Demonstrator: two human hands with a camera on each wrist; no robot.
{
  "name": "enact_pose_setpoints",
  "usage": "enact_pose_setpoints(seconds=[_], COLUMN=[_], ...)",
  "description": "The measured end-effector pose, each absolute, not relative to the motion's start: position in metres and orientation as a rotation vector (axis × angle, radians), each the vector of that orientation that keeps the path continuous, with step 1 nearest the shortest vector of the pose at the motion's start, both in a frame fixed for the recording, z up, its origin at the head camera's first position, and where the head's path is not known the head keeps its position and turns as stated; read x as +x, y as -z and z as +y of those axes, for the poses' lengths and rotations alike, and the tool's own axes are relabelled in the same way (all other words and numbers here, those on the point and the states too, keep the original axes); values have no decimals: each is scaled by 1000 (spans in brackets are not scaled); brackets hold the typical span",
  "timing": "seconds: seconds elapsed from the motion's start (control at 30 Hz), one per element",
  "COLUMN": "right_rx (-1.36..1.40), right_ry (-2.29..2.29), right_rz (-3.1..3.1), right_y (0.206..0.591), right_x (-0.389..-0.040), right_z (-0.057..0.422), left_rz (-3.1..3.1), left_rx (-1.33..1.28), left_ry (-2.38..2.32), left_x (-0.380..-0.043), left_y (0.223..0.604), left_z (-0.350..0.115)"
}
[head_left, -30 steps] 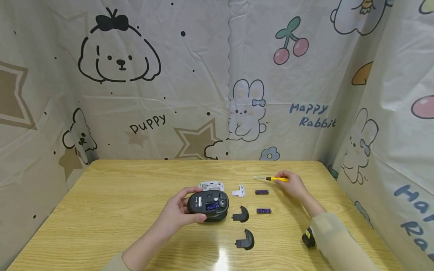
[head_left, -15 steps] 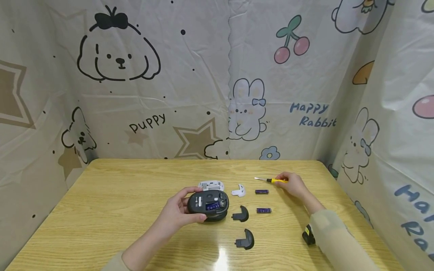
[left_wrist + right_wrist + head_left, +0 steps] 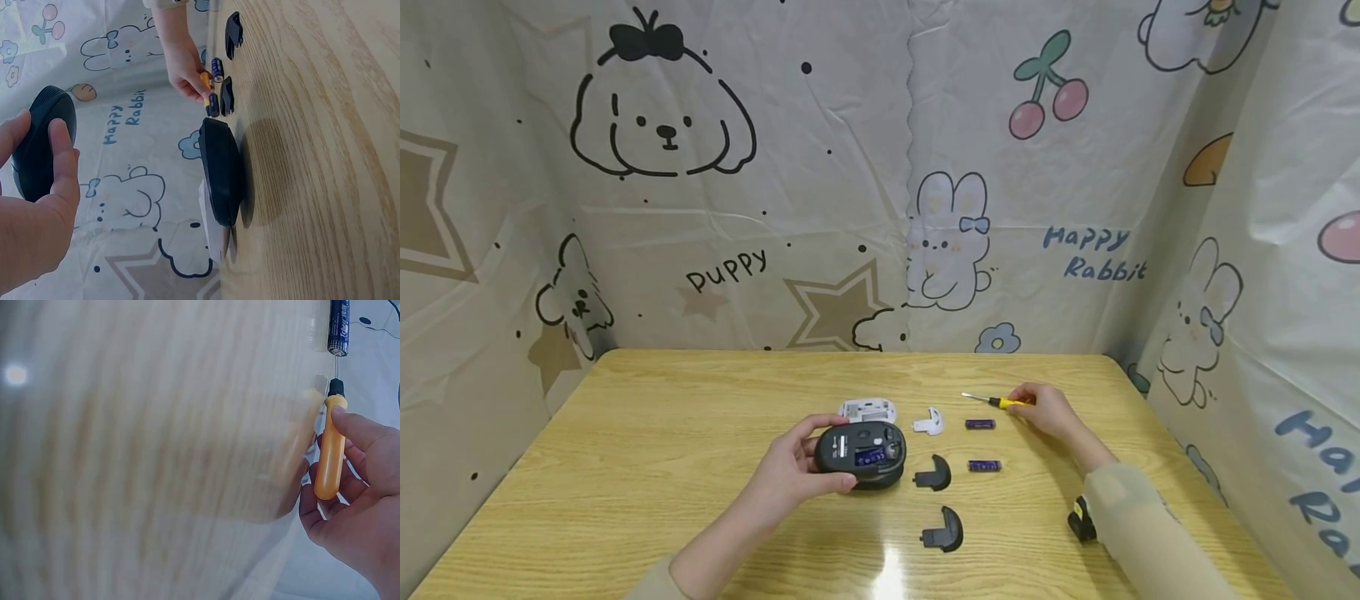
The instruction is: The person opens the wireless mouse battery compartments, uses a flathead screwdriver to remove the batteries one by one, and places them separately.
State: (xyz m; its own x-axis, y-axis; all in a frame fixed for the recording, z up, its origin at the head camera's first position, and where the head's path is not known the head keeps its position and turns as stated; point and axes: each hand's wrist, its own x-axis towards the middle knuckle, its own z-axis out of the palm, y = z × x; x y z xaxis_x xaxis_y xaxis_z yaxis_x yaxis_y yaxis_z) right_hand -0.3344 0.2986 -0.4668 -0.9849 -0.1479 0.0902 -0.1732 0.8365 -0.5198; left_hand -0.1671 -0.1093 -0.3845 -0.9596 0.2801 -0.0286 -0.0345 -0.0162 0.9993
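Note:
My left hand (image 3: 786,467) grips a black computer mouse (image 3: 842,442) by its sides, bottom face turned up, with a purple battery (image 3: 871,456) in its uncovered compartment. The left wrist view shows this mouse raised off the table, and a second black mouse (image 3: 219,172) on the wood. At the back right, my right hand (image 3: 1045,408) holds a screwdriver by its yellow handle (image 3: 331,450), thumb along its upper end. Its metal shaft (image 3: 976,396) points left, low over the table. In the right wrist view a battery (image 3: 339,328) overlaps the shaft's far end.
Behind the held mouse lies a white mouse (image 3: 868,409), its compartment uncovered. A white cover (image 3: 929,422) and two black covers (image 3: 934,474) line up to its right and nearer. Two loose batteries (image 3: 984,466) lie beside them. A small black-and-yellow object (image 3: 1081,521) sits by the right sleeve.
My right hand has lowered slightly with the screwdriver, the handle end dipping and more of it covered by the fingers. The left hand and its mouse have stayed in place.

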Motion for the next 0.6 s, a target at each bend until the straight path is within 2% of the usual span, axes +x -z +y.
enact_pose_setpoints(seconds=[0.3, 0.6], right_rx=[288, 281], right_ry=[-895, -891], right_rz=[-2960, -2971], right_y=[461, 438], right_x=[-330, -323], right_z=[298, 298], left_rz=[2049, 2046], left_rx=[257, 271], left_ry=[-2067, -2065], left_x=[-167, -167], left_y=[384, 382], left_z=[-109, -109])
